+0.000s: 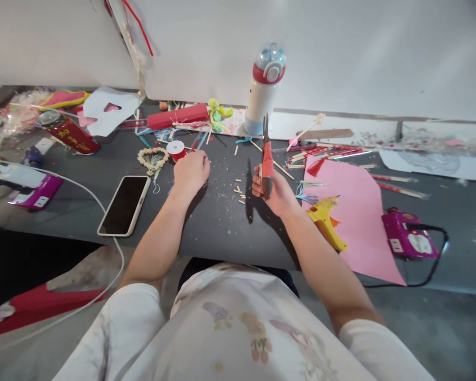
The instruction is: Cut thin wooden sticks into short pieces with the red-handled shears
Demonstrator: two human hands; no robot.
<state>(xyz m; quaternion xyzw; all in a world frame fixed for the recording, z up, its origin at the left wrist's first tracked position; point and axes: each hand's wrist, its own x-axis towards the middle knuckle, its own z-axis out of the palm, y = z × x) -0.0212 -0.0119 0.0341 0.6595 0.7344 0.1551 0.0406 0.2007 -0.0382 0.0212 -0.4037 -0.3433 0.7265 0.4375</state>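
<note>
My right hand [275, 191] is wrapped round orange-and-dark-handled pliers [267, 164], whose narrow metal jaws point up and away from me. My left hand [192, 172] is curled closed at the table top, its fingertips turned away, so whatever they hold is hidden. Just beyond it stands a white spool of red thread [176, 150]. A heart-shaped beaded ring [153, 159] with a tassel lies left of the spool. Between my hands, short cut pieces of pale stick [240, 193] are scattered on the dark table [218, 227].
A tall bottle [261, 98] stands at the back, near thin sticks. To the right are pink paper [363, 211], a yellow glue gun [326, 222] and a corded purple device [410, 235]. On the left lie a phone [124, 205], a red can [73, 135] and a white cable [88, 189].
</note>
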